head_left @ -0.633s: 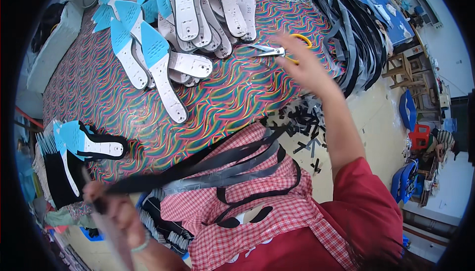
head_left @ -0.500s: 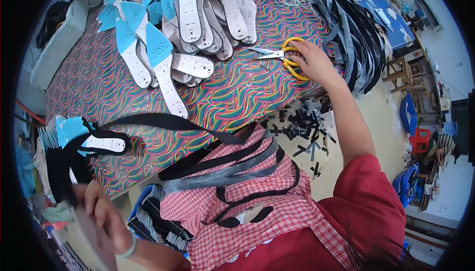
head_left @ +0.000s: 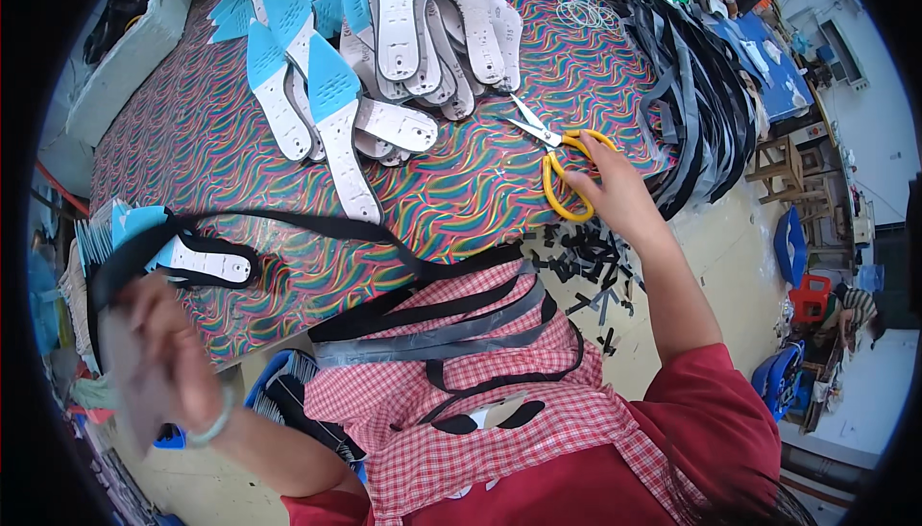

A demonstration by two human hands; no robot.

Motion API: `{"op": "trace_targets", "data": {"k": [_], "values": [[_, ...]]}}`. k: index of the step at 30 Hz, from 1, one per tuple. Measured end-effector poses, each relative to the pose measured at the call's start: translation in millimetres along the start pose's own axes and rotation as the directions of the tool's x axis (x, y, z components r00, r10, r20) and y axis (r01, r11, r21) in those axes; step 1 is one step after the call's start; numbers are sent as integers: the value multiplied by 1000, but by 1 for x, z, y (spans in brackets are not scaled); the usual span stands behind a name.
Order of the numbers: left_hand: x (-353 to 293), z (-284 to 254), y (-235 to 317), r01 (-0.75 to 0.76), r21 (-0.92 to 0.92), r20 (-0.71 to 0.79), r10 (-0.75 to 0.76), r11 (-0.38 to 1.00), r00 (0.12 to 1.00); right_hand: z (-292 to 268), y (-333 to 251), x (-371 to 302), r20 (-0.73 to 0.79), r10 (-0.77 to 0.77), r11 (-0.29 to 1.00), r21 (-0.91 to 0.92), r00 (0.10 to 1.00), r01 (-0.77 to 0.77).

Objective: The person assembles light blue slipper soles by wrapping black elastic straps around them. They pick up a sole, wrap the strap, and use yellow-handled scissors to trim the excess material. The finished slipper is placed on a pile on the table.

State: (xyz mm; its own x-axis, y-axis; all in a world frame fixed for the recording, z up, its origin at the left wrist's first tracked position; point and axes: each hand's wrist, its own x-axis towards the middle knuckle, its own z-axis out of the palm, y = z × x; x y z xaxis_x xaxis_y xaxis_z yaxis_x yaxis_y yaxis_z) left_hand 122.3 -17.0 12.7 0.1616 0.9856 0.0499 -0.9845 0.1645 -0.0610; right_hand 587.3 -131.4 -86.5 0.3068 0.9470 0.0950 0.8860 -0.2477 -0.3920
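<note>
My right hand (head_left: 615, 190) has its fingers around the yellow handles of a pair of scissors (head_left: 567, 163), just over the table's near right part. The blades are spread and point to the far left. My left hand (head_left: 168, 348), smeared by motion, is at the lower left beyond the table edge. It grips a blurred, flat greyish insole-like piece (head_left: 134, 387). A long black strip (head_left: 298, 222) arches from beside that hand across the near table to my lap. White insoles with blue heel parts (head_left: 331, 79) lie piled on the far table. A black-edged insole (head_left: 206, 259) lies near the left hand.
A wavy multicoloured cloth covers the table (head_left: 461, 199). Black and grey strips (head_left: 691, 113) hang over its right side. Black scraps (head_left: 595, 262) litter the floor. More strips (head_left: 432, 334) lie over my checked apron, and a blue bin (head_left: 274, 372) with dark pieces stands below.
My right hand has drawn the scissors nearer me, turning the blades farther away from me. My left hand has risen slightly, the black strip shifting with it. The view has also shifted slightly.
</note>
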Motion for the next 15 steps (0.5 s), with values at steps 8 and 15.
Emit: {"op": "trace_targets", "data": {"k": [8, 15], "values": [[9, -30, -49, -21, 974, -41, 266, 227, 963, -24, -12, 2, 196, 160, 986, 11, 967, -165], [8, -74, -97, 481, 756, -433, -212, 443, 876, -16, -48, -61, 344, 76, 489, 805, 936, -336]]}}
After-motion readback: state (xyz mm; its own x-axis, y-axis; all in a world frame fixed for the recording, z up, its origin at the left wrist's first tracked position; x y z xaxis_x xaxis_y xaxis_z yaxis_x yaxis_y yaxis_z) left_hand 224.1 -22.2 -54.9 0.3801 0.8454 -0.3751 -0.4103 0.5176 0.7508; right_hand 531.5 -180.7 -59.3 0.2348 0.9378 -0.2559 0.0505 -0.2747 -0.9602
